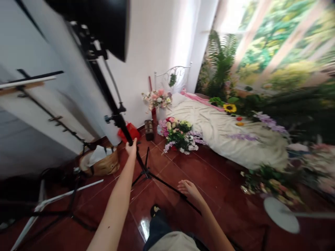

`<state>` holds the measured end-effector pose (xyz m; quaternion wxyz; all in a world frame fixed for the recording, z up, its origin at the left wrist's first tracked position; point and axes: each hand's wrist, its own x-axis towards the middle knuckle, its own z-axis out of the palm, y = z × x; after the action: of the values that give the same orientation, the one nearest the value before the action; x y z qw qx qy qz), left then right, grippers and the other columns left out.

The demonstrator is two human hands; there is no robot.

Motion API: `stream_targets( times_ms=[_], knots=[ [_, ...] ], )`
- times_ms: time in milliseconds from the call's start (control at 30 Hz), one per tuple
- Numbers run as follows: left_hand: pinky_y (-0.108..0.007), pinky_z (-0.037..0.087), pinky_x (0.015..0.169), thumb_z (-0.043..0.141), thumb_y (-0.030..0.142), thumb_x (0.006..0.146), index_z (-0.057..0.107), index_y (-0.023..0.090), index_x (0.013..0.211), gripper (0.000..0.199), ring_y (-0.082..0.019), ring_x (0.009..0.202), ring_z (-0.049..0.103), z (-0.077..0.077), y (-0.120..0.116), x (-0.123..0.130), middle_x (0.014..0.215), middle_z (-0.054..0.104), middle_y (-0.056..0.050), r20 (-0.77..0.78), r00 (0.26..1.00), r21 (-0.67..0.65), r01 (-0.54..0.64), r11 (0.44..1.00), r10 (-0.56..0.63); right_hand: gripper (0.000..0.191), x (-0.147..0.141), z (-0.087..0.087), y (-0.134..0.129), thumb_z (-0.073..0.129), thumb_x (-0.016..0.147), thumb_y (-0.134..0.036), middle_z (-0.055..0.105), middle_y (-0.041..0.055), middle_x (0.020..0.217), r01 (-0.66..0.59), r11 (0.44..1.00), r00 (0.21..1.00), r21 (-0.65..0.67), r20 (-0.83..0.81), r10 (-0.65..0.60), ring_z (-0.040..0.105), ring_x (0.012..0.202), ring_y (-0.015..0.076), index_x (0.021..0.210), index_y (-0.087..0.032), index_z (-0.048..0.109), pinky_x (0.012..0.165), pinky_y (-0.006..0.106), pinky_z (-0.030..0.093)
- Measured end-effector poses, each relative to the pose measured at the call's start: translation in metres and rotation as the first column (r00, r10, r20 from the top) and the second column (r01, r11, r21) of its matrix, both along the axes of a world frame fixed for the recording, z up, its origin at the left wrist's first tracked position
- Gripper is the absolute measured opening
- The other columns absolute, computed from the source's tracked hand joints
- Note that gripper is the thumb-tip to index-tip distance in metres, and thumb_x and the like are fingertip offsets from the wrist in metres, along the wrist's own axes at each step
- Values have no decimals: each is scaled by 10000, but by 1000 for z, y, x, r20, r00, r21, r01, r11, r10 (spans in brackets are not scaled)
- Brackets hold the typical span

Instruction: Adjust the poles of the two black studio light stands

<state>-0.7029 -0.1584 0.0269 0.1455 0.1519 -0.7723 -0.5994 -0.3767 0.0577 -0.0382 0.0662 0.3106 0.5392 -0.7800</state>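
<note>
My left hand (131, 147) is wrapped round the black pole of a light stand (111, 99), below its clamp knob. The stand leans up to the left, with a large dark lamp head or shade (104, 21) at its top, cut off by the frame edge. Its tripod legs (146, 172) spread on the tiled floor. My right hand (188, 190) hangs over one of the legs, fingers stretched out, with nothing in it. Whether it touches that leg I cannot tell.
Flower bunches (180, 134) stand by a bed with a cream cover (251, 143). A tan bag (101, 162), a red bag (129, 132) and white stand legs (65, 195) lie left. A round white base (281, 214) sits at right, beside more flowers (274, 184).
</note>
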Motion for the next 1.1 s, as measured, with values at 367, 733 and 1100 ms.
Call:
stream_targets(
  times_ms=[367,733,1100],
  knots=[
    [-335,470,697,540,106,666,532,142,807,145,-172,682,590,-100,208,232,684,576,-15,277,814,2,531,848,-510,329,291,-19,123,520,801,-474,688,85,833,576,801,817,-164,136,-560,648,657,136,855,-163,616,579,232,486],
    [-290,476,720,661,392,669,595,124,865,339,-147,745,619,-35,472,613,802,659,-73,-116,-445,349,819,-456,-888,185,486,13,169,472,865,-311,600,-29,648,575,252,291,-778,-92,-952,540,539,71,735,-209,555,470,177,424],
    [-268,486,730,736,376,582,573,141,996,504,-128,745,620,36,521,790,856,657,-60,-350,-647,191,659,-727,-678,187,570,66,202,435,886,-310,552,-37,660,575,331,75,-748,-355,-932,472,552,52,780,-231,566,444,123,390]
  ],
)
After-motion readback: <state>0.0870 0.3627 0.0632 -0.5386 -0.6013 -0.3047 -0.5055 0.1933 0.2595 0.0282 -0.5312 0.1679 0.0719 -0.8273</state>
